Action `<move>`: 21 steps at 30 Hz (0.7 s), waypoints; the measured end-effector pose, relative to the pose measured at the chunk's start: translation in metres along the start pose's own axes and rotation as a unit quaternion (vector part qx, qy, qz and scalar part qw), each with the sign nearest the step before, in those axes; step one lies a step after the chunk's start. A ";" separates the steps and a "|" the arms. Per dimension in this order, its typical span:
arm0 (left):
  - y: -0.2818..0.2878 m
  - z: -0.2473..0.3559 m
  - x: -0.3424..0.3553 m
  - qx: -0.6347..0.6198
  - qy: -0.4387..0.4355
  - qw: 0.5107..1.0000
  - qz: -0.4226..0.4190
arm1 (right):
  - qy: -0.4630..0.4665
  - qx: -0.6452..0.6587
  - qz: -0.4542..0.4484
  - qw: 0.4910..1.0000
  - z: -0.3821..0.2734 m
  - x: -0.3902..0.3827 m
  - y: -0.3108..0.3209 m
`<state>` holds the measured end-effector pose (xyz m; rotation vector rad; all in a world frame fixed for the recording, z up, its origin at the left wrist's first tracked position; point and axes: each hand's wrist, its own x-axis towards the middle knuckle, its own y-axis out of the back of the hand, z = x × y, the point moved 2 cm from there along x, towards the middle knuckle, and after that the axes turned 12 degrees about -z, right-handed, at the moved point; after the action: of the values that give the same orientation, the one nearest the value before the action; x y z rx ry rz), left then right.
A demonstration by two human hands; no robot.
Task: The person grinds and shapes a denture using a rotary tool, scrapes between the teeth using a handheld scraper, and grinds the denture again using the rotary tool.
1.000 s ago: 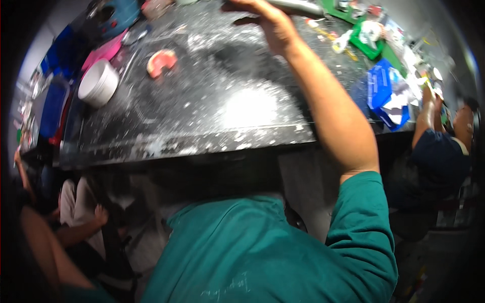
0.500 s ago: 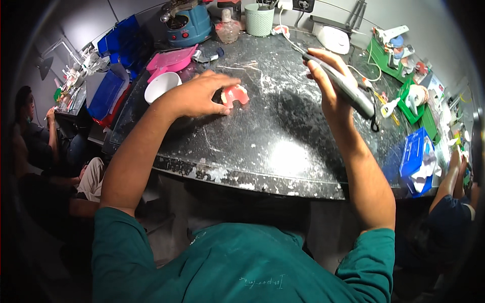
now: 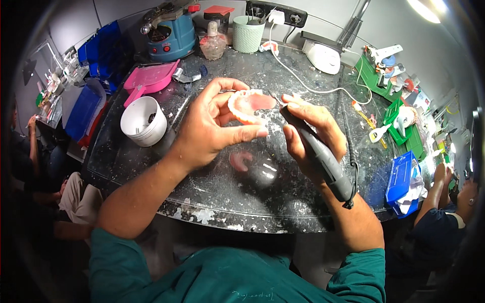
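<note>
My left hand (image 3: 209, 123) holds a pink denture (image 3: 246, 105) with pale teeth along its curved edge, raised above the black workbench. Thumb and fingers pinch it from the left side. In my right hand (image 3: 319, 132) lies a dark grey rotary handpiece (image 3: 323, 160), gripped like a pen. Its thin metal tip points up and left at the denture's right end; whether the two touch I cannot tell. A pink curved shape below, on the glossy bench top, looks like the denture's reflection.
Left of my hands stand a white tub (image 3: 143, 122) and a pink dustpan (image 3: 151, 77). At the back are a blue machine (image 3: 172, 43), a glass bottle (image 3: 212, 43) and a green basket (image 3: 248, 34). A white cable (image 3: 313, 90) crosses the bench. Blue bin (image 3: 402, 177) at right; people sit either side.
My left hand has lifted the denture off the bench. My right hand has brought the handpiece down and left to it. The view has tilted, so the bench appears lower.
</note>
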<state>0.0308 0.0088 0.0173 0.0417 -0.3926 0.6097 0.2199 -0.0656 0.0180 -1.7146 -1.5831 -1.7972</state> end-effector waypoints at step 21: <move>-0.002 0.009 -0.017 0.031 0.005 0.998 0.061 | 0.072 0.008 -0.078 0.994 -0.005 0.004 -0.014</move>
<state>0.0165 -0.0038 0.0193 0.0741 -0.3682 0.7419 0.2051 -0.0613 0.0150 -1.4533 -1.7048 -1.9265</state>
